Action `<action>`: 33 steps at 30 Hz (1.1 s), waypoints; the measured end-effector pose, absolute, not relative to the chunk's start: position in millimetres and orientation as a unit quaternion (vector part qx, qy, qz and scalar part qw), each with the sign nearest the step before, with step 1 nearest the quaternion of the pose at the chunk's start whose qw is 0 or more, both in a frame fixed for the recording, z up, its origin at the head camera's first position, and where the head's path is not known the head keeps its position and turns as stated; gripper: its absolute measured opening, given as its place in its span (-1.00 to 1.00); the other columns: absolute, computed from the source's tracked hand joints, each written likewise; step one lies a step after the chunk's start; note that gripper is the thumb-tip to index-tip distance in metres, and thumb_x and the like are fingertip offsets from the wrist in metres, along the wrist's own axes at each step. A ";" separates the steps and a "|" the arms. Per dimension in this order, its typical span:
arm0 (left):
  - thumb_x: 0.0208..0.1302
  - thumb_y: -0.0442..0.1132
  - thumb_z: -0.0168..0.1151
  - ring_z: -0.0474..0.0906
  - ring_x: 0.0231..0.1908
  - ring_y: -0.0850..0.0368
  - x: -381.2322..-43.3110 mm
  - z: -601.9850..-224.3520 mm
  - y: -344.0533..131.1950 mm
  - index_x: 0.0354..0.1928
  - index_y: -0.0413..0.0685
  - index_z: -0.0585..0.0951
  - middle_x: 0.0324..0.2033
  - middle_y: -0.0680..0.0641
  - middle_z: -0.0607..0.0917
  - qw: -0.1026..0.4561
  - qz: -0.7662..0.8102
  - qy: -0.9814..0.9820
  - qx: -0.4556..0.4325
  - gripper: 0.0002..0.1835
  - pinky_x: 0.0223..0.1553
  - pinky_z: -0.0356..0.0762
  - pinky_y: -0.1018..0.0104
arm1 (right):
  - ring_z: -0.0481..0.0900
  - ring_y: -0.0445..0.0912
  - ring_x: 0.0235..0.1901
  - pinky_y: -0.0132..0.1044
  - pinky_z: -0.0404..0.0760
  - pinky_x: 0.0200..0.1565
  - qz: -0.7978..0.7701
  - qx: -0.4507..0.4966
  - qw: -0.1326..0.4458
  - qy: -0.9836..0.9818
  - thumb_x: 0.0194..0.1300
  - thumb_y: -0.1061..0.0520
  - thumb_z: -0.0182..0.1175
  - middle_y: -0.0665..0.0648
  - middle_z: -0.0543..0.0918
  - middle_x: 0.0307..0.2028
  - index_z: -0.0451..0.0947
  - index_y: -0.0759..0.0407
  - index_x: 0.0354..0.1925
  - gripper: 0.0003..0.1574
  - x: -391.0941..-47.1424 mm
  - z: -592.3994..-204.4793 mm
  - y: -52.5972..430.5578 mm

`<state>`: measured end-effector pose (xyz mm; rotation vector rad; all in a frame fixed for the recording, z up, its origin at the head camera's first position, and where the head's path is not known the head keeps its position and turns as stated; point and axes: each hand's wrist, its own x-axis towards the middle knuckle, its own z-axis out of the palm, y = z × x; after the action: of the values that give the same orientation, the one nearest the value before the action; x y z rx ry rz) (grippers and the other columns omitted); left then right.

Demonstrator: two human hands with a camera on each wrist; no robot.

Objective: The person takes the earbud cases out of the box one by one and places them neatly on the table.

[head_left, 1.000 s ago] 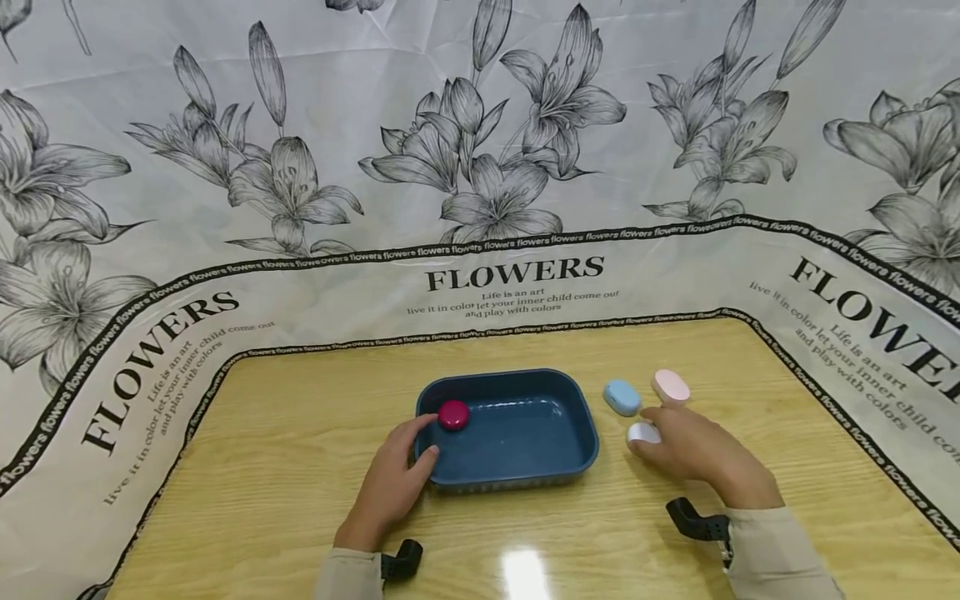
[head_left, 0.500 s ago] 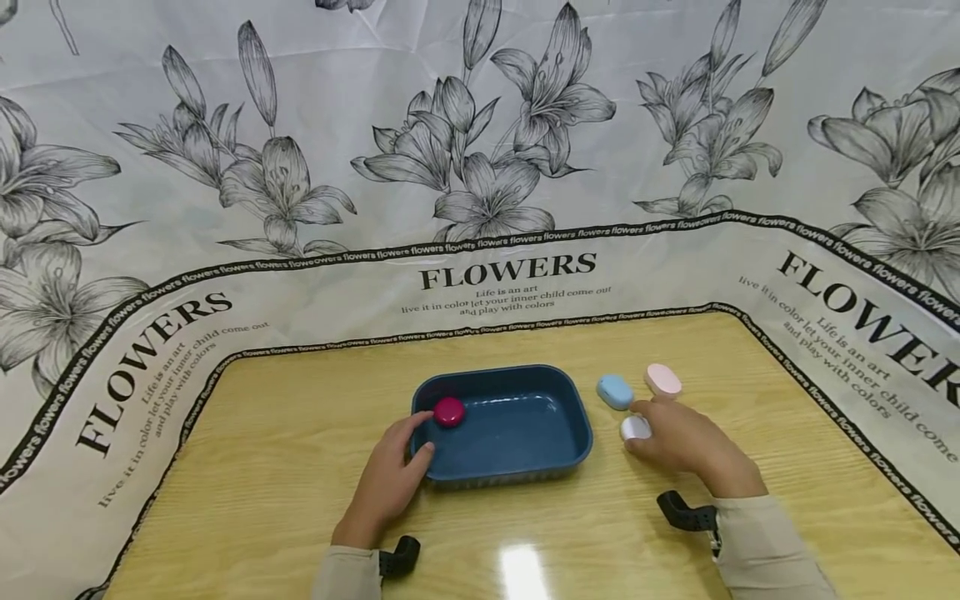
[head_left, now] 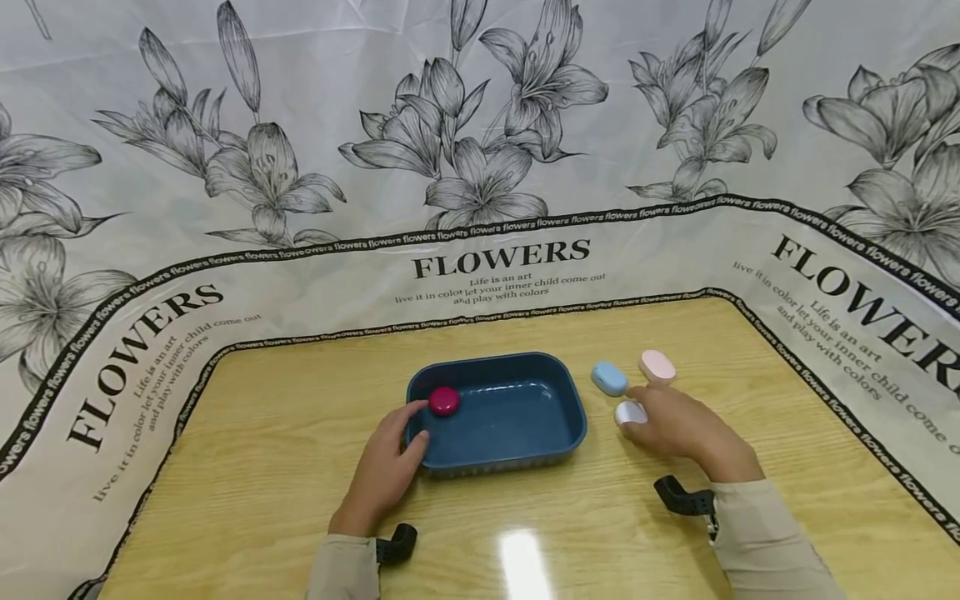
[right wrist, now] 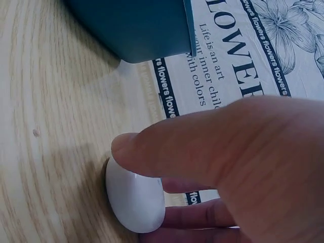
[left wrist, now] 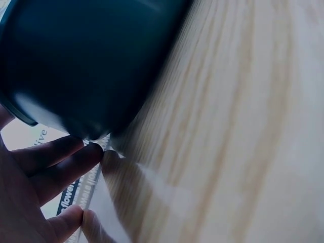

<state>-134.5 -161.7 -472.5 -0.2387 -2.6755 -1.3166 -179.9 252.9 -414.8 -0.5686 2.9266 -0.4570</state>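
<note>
A dark blue storage bin (head_left: 495,463) with rounded corners stands on the table, a round magenta case (head_left: 443,401) inside at its left end. My left hand (head_left: 381,471) holds the bin's left end, thumb and index finger over the rim. In the left wrist view, other fingers (left wrist: 66,172) lie at the outer wall. Right of the bin, my right hand (head_left: 682,423) pinches a white oval case (right wrist: 134,197), thumb on one side and fingers on the other, close over the wood. Just beyond this hand are a light blue oval case (head_left: 609,378) and a pink oval case (head_left: 657,367).
The wood-grain table (head_left: 300,400) is bordered at the back and sides by a hanging cloth (head_left: 510,275) printed with flowers and lettering. A light reflection (head_left: 521,562) shows near the front. Black wrist mounts (head_left: 396,544) sit at both sleeves.
The head view has shifted slightly, so everything sits a little higher and further left in it. The hands, the bin and the cases keep nearly the same places relative to one another.
</note>
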 end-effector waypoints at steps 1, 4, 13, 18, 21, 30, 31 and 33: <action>0.45 -0.16 0.18 0.32 0.37 0.07 -134.9 -472.5 -161.9 0.36 0.15 0.48 0.31 0.03 0.47 0.076 -0.439 -0.892 -0.079 -0.54 0.36 0.28 -0.05 | 0.60 0.11 -0.13 0.09 0.58 -0.09 -0.151 -0.190 0.066 0.968 0.26 0.04 0.34 0.45 0.59 0.03 0.49 0.52 0.15 -0.32 -180.6 -413.8 253.0; 0.45 -0.16 0.17 0.32 0.37 0.07 -135.5 -472.2 -162.5 0.36 0.15 0.48 0.31 0.03 0.48 0.075 -0.437 -0.893 -0.078 -0.54 0.37 0.27 -0.04 | 0.57 0.06 -0.21 0.05 0.58 -0.15 -0.147 -0.185 0.070 0.969 0.24 0.06 0.35 0.42 0.59 0.00 0.50 0.49 0.16 -0.34 -180.7 -413.3 252.1; 0.44 -0.15 0.16 0.32 0.36 0.07 -139.0 -470.7 -162.3 0.36 0.13 0.48 0.31 0.02 0.48 0.078 -0.435 -0.893 -0.084 -0.54 0.37 0.26 -0.03 | 0.57 0.14 -0.14 0.07 0.56 -0.40 -0.090 -0.163 0.001 0.983 0.23 0.03 0.31 0.38 0.56 -0.01 0.54 0.32 0.20 -0.37 -173.7 -404.4 229.8; 0.43 -0.15 0.17 0.33 0.36 0.06 -138.0 -471.2 -163.5 0.36 0.10 0.48 0.31 0.01 0.48 0.076 -0.431 -0.895 -0.087 -0.53 0.36 0.27 -0.04 | 0.56 0.21 -0.08 0.09 0.56 -0.37 -0.092 -0.173 0.003 0.981 0.19 0.03 0.37 0.36 0.56 -0.03 0.53 0.29 0.20 -0.35 -169.5 -407.2 217.5; 0.43 -0.15 0.17 0.33 0.36 0.05 -139.9 -469.2 -164.0 0.36 0.09 0.48 0.31 0.00 0.49 0.082 -0.433 -0.893 -0.087 -0.53 0.36 0.27 -0.04 | 0.53 0.27 -0.03 0.15 0.56 -0.31 -0.091 -0.177 0.002 0.980 0.20 0.01 0.38 0.38 0.55 0.00 0.54 0.28 0.19 -0.35 -170.7 -406.1 213.9; 0.45 -0.14 0.15 0.32 0.36 0.06 -139.2 -469.5 -166.1 0.37 0.11 0.48 0.31 0.01 0.48 0.072 -0.432 -0.895 -0.083 -0.53 0.37 0.26 -0.03 | 0.54 0.27 -0.04 0.18 0.57 -0.22 -0.086 -0.182 -0.004 0.979 0.25 -0.03 0.34 0.40 0.56 0.01 0.57 0.30 0.15 -0.39 -171.2 -409.4 209.6; 0.45 -0.14 0.15 0.33 0.36 0.05 -139.0 -470.3 -165.9 0.37 0.11 0.48 0.31 0.01 0.48 0.073 -0.432 -0.895 -0.084 -0.53 0.37 0.26 -0.03 | 0.53 0.27 -0.03 0.19 0.57 -0.21 -0.086 -0.182 -0.005 0.979 0.26 -0.04 0.33 0.40 0.56 0.01 0.57 0.30 0.15 -0.40 -170.5 -410.2 209.6; 0.44 -0.15 0.15 0.34 0.35 0.04 -138.4 -472.3 -165.3 0.36 0.11 0.48 0.31 0.00 0.49 0.073 -0.433 -0.894 -0.087 -0.53 0.36 0.27 -0.04 | 0.54 0.27 -0.03 0.18 0.57 -0.21 -0.085 -0.180 -0.005 0.980 0.27 -0.04 0.31 0.39 0.56 0.01 0.58 0.30 0.15 -0.40 -168.6 -411.5 210.8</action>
<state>-138.4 -165.3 -472.3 -0.2618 -2.6844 -1.3010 -168.6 210.8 -411.5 -0.5666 3.0888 -0.2686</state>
